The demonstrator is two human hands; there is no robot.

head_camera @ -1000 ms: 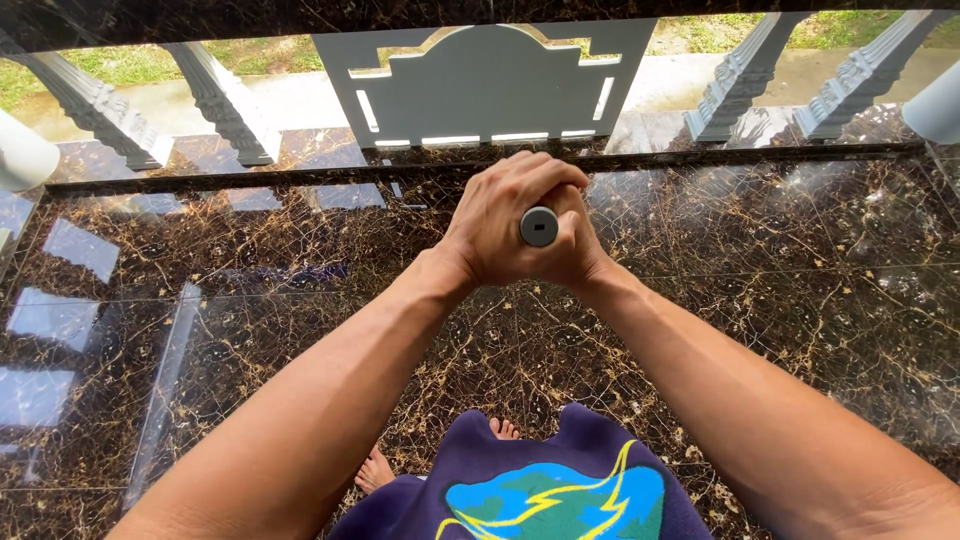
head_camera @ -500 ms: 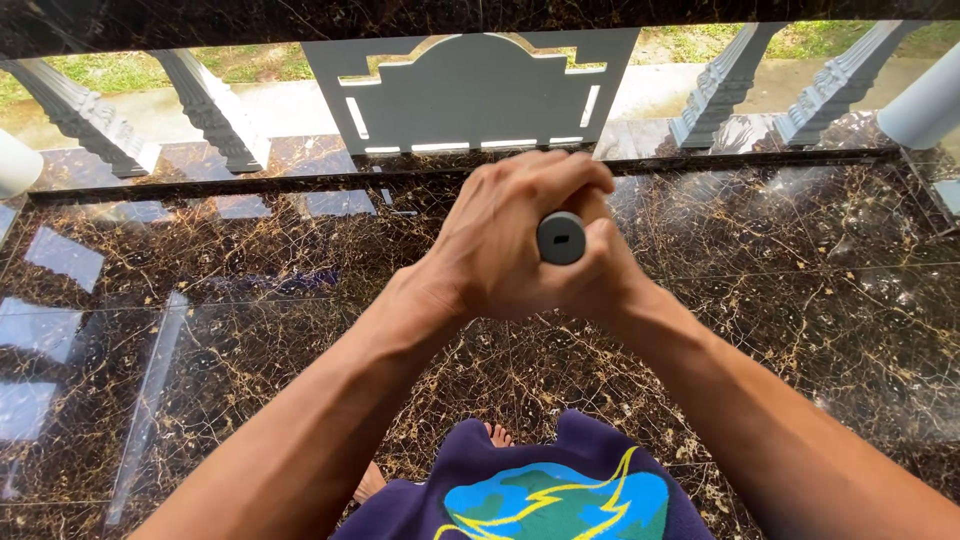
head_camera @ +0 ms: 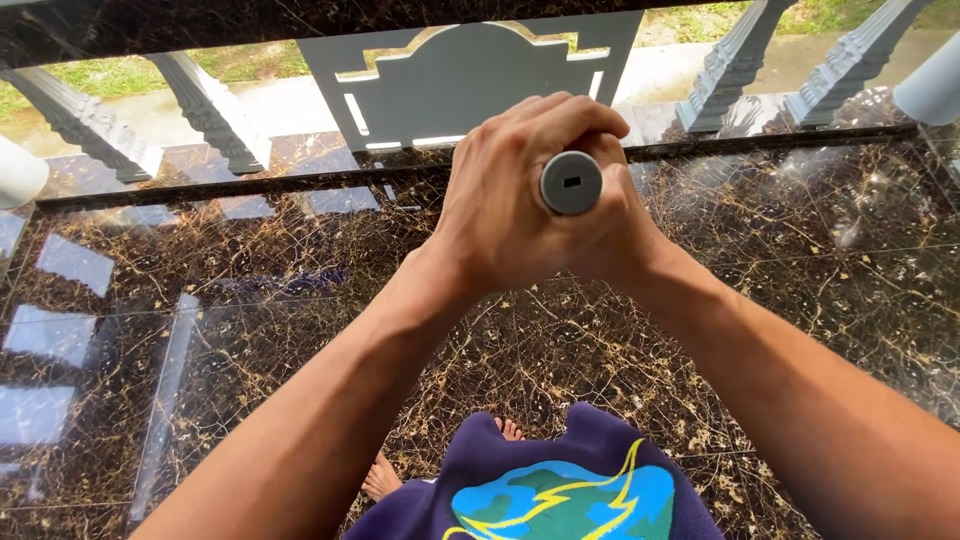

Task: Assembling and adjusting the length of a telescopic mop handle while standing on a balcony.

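I clenched my left hand point(head_camera: 505, 195) and right hand point(head_camera: 615, 225) together around a grey handle point(head_camera: 571, 182), held above the dark marble floor point(head_camera: 780, 270). Only the handle's round end cap showed; my fingers hid the shaft, and whatever it joined below was concealed.

Head cam, single view. Looks steeply down from above/behind clasped left hand point(head_camera: 500, 200) & right hand point(head_camera: 615, 225), v. close. Beyond hands: grey railing point(head_camera: 470, 75). Below hands: dark marble floor point(head_camera: 250, 270), bare feet point(head_camera: 385, 475).
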